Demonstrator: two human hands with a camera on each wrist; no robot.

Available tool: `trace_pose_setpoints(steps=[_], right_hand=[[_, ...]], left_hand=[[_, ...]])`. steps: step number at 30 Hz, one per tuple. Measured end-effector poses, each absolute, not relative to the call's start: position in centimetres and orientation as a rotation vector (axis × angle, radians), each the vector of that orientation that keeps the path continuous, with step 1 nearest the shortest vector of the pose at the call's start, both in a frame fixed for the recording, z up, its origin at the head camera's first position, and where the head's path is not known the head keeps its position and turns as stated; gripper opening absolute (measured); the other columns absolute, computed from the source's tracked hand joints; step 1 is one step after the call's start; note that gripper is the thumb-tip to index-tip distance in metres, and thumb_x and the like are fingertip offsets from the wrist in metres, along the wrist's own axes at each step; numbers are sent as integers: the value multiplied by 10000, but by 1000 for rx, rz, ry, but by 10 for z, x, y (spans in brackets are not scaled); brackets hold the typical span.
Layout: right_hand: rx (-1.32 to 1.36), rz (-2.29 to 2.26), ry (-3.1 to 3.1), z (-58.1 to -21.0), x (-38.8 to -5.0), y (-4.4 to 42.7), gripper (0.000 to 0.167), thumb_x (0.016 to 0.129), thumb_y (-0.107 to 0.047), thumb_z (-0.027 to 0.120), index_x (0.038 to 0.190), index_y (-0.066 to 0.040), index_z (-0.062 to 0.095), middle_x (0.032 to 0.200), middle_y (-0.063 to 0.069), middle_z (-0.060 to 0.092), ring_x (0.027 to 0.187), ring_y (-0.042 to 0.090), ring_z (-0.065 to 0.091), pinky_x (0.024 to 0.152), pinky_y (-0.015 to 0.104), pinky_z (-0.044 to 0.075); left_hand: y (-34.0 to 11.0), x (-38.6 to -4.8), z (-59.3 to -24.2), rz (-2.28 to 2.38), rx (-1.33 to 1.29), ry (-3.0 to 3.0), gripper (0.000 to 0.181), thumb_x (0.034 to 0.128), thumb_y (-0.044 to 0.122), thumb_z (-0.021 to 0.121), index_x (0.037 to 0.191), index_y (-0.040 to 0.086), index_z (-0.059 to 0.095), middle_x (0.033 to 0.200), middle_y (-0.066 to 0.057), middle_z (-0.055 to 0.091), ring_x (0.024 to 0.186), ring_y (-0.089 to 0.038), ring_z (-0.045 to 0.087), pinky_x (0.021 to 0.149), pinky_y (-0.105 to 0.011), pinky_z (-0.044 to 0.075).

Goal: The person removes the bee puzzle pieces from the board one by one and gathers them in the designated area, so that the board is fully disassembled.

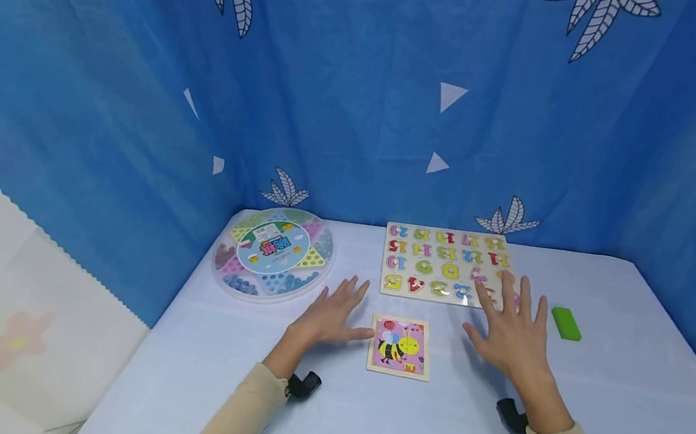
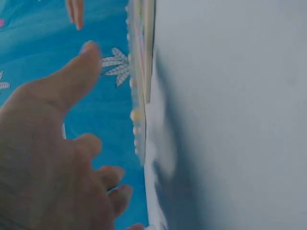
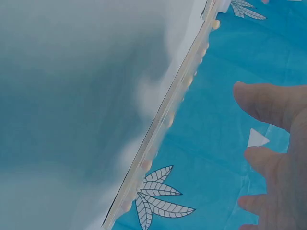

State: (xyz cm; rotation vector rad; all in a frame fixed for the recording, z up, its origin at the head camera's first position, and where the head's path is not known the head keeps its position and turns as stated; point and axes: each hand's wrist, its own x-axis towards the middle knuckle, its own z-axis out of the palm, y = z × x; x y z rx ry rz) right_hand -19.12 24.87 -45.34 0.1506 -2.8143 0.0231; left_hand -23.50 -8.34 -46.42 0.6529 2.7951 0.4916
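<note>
In the head view a small bee puzzle (image 1: pixel 400 348) in a wooden frame lies flat on the white table. My left hand (image 1: pixel 329 316) is just left of it, fingers spread, the thumb tip by the frame's left edge; whether they touch I cannot tell. My right hand (image 1: pixel 514 334) hovers farther right, fingers spread and holding nothing, its fingertips in front of the number board's (image 1: pixel 433 261) lower right corner. The left wrist view shows my left hand (image 2: pixel 62 143) with nothing in it. Likewise, my right hand (image 3: pixel 280 148) appears unloaded in the right wrist view.
A round game board (image 1: pixel 273 255) with coloured pieces under a clear cover lies at the back left. To the right of my right hand is a green block (image 1: pixel 566 323). Blue patterned cloth (image 1: pixel 361 104) hangs behind the white table (image 1: pixel 401 431).
</note>
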Motion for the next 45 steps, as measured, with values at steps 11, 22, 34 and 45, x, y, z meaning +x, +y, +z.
trace_pose_setpoints(steps=[11,22,34,45], right_hand=[[155,23,-2834,-457,-190,249,865,786,-501,696,1505,-165,352,1603,252,106,1469,507,23,1119,753,71],[126,50,-2859,-446,-197,250,866,798,-499,685,1515,-163,335,1614,245,70,1477,500,-36,1120,756,43],[130,33,-2894,-448,-194,248,873,805,-499,688,1520,-160,320,1620,238,28,1470,506,-2,1123,751,64],[170,199,-3030,-452,-196,245,891,805,-480,711,1532,-171,299,1572,271,156,1439,533,76,1101,758,135]], left_hand=[[-85,-233,-493,650,797,2577,1078,804,617,674,1566,77,137,1659,-55,47,1538,-195,-17,1254,-450,-22],[-73,-235,-490,461,936,2632,1115,772,672,665,1568,93,141,1659,-33,51,1539,-172,-11,1257,-439,-17],[-75,-232,-489,442,972,2616,1162,727,662,723,1570,121,136,1657,5,53,1538,-159,-17,1257,-433,-23],[-76,-230,-494,453,941,2597,1153,725,667,721,1572,144,141,1657,25,65,1538,-144,-9,1257,-429,-24]])
